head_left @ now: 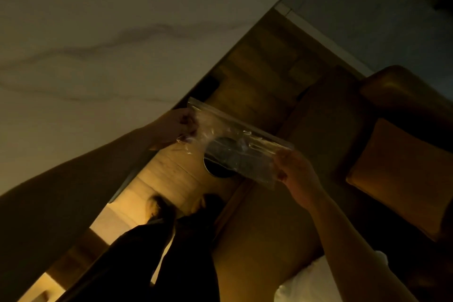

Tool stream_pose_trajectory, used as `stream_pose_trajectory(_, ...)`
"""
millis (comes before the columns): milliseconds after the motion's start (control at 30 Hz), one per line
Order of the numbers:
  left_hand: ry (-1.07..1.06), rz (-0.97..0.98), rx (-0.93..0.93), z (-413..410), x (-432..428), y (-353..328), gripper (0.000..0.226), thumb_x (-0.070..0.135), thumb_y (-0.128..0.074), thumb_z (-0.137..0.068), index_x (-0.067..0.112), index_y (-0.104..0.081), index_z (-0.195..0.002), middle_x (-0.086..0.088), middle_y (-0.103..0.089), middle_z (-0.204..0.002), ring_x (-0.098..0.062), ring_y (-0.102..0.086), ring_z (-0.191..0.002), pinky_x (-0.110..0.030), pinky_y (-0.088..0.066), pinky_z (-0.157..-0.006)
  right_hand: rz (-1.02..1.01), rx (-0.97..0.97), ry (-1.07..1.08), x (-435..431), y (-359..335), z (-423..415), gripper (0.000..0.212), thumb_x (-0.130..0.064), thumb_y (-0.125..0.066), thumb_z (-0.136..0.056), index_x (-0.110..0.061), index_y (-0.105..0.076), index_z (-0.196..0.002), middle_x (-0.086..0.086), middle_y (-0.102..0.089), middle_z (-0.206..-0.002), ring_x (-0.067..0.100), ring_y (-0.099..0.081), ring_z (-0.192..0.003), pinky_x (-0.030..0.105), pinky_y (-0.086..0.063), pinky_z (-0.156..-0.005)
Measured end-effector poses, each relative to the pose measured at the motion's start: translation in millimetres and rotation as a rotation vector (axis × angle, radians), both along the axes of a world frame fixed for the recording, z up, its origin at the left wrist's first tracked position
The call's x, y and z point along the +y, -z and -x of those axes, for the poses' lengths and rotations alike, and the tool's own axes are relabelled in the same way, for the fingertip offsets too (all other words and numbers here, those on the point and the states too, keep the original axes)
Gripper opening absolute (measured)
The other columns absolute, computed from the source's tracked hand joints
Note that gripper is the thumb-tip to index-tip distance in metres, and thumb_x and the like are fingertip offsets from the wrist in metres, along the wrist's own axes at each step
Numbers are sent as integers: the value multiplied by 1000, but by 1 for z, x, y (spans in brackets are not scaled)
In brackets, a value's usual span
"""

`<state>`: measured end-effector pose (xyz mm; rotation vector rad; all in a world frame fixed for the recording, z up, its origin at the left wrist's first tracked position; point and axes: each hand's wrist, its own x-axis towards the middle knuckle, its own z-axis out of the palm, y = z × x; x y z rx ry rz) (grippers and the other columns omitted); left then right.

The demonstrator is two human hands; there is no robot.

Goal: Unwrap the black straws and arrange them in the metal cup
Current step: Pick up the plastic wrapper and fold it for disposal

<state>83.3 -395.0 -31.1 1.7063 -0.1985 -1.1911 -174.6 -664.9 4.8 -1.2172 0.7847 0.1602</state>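
Dim, warm-lit scene, camera tilted down past the edge of a white marble-veined counter (103, 39) toward a wooden plank floor (171, 179).

Both hands hold a clear crinkled plastic bag (235, 140) stretched out in the air between them, off the counter edge and above the floor. Left hand (175, 127) pinches the bag's upper-left end, fingers pressed together on the plastic. Right hand (294, 169) pinches the lower-right end the same way, thumb and fingers closed on the edge. Holding by opposite ends keeps the bag taut, probably to find the seal or pull it open.

Something dark shows through the plastic near the middle, likely the black straws, but too dim and blurred to say for sure. A dark round shape (218, 162) sits behind the bag at floor level; cannot tell what it is, or if it is the metal cup. No metal cup clearly in view.

Person's dark-clothed legs (152, 260) at bottom centre. Brown leather armchair (397, 144) on the right, well apart from the bag.

Judgement: very start of the task, wrapping still closed, nothing arranged yet.
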Motion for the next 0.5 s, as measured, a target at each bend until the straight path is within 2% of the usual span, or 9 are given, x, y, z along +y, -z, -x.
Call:
stream_pose_trajectory(100, -1, -26, -23, 1, -11, 4, 14, -6, -60, -99, 5, -63, -107, -14, -67, -86, -14, -64, -62, -24, -56, -55, -80, -28, 16, -11, 14, 1, 27, -24, -65, -91, -11, -64, -114, 27, -66, -108, 34, -68, -87, 37, -56, -69)
stream_pose_trajectory(167, 12, -88, -110, -1, -17, 2, 13, -3, -63, -99, 8, -65, -106, -12, -69, -84, -14, -65, -59, -24, -55, -52, -75, -34, 74, -16, 21, 0, 22, -13, -60, -92, -11, -64, -113, 26, -68, -109, 34, -70, -88, 34, -57, -66)
stream_pose_trajectory(233, 26, -198, -332, -5, -19, -1, 15, 1, -65, -98, 12, -66, -109, -9, -71, -84, -9, -68, -58, -25, -56, -54, 7, -17, 101, -19, 28, 1, 20, -9, -57, -94, -15, -66, -110, 21, -71, -104, 33, -72, -89, 32, -59, -68)
stream_pose_trajectory(300, 20, -290, -675, -12, -13, -5, 18, 9, -64, -98, 14, -68, -115, -7, -73, -92, -16, -71, -74, -32, -55, -69, 126, 7, 85, -20, 34, 3, 16, -9, -55, -95, -16, -67, -104, 17, -73, -98, 31, -73, -86, 31, -60, -67)
stream_pose_trajectory(367, 24, -284, -985, -19, 1, -11, 18, 19, -62, -98, 18, -66, -116, -7, -69, -101, -25, -67, -86, -34, -50, -77, 276, 68, 80, -22, 44, 6, 9, -12, -58, -95, -14, -66, -98, 14, -74, -91, 28, -74, -81, 32, -61, -66)
stream_pose_trajectory(433, 9, -317, -1121, -27, 20, -10, 30, 37, -57, -98, 27, -59, -126, -6, -63, -119, -27, -63, -104, -38, -50, -85, 443, 160, 47, -21, 61, 10, 5, -15, -60, -94, -15, -64, -96, 8, -73, -86, 18, -74, -74, 32, -62, -66)
stream_pose_trajectory(467, 36, -400, -1135, -30, 30, -6, 40, 48, -53, -98, 34, -53, -135, -5, -57, -135, -28, -56, -121, -44, -47, -96, 512, 204, 26, -19, 70, 12, 7, -17, -59, -95, -14, -64, -100, 6, -73, -88, 12, -73, -71, 29, -62, -65)
stream_pose_trajectory(500, 93, -510, -1136, -32, 42, -1, 50, 57, -47, -99, 42, -43, -146, -5, -44, -153, -29, -43, -140, -52, -38, -109, 564, 238, 15, -15, 81, 13, 12, -18, -57, -96, -14, -63, -105, 4, -72, -91, 9, -73, -69, 25, -60, -61)
